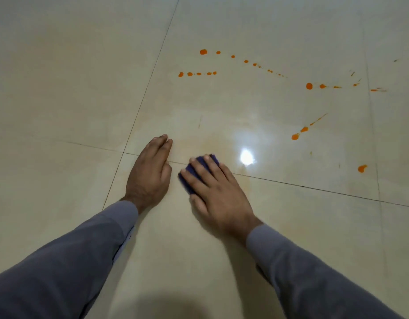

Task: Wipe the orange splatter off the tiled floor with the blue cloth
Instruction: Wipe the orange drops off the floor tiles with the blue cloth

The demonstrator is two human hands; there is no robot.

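Right hand (218,192) presses blue cloth (194,172) flat on tiled floor (60,100), fingers straight, spread. Left hand (149,173) flat beside, fingers together. Orange splatter (309,86) at 12–2 o'clock, well apart.

Dim, even indoor light falls on the glossy tiled floor (291,215). A bright white glare spot (246,157), a lamp's reflection from above, sits just right of the blue cloth (194,171). A soft shadow darkens the floor well below the glare. Corners are vignetted, grout lines bow from wide-angle distortion, and the picture is slightly soft.
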